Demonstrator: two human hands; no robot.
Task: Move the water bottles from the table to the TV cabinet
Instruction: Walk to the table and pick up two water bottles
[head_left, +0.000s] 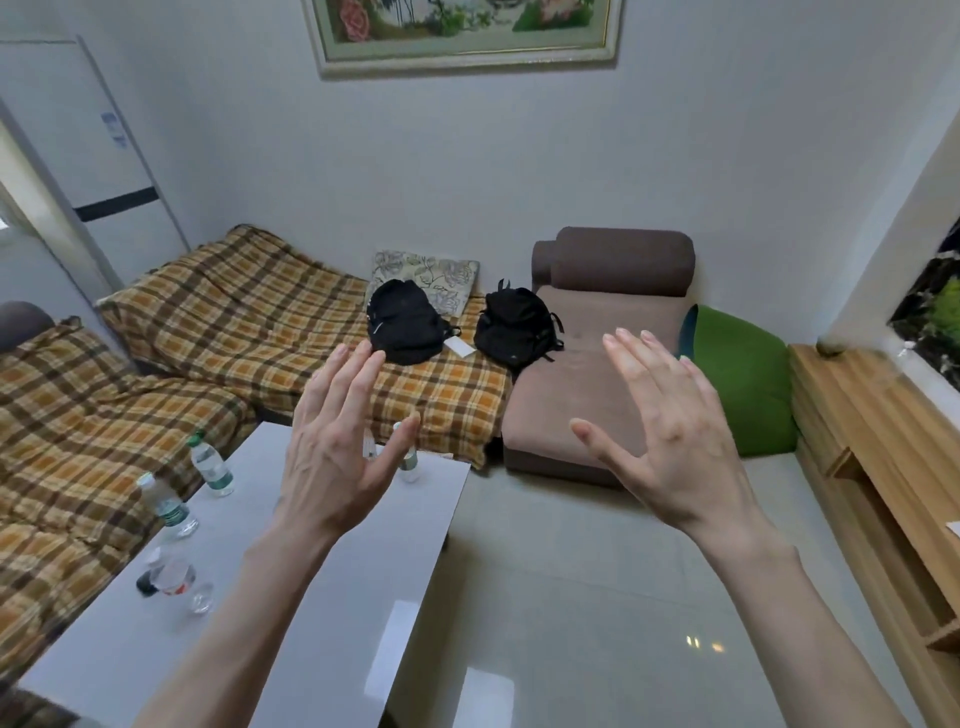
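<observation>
A: L hand (337, 441)?
B: Raised over the table (291, 597), fingers spread, empty. R hand (670, 431) same, over the floor, nothing in it.
A: Bottles?
B: 3 upright on the table: one at far edge (408, 460), partly hidden behind L thumb; green-cap one (210, 462) and another (169, 506) by the left edge. 4th (174, 574), red label, looks tipped over; can't tell for sure.
A: Cabinet?
B: Wooden TV cabinet (852, 415) far right, well apart from the bottles.

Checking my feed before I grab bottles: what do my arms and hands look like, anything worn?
Both are bare: no sleeves, gloves, watch or rings show on the left hand or right hand. Forearms are uncovered to the frame's bottom edge.
</observation>
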